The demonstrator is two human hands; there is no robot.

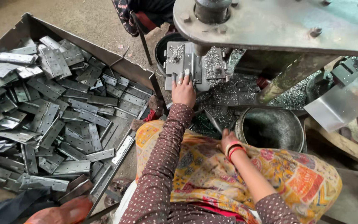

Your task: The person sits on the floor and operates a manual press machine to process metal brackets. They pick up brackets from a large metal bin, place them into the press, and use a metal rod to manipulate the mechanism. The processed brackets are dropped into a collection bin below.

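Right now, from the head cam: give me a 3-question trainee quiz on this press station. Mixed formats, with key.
1. True or false: the left hand has its fingers on the hinge plate lying on the machine bed.
2. Multiple choice: the right hand is
A. inside the metal bucket
B. low over the lap, beside the bucket
C. in the tray
3. Fill in: the tray on the person's left is piled with grey metal ____.

Key: 1 true; 2 B; 3 hinges. Whether the right hand holds anything cannot be told from this view.
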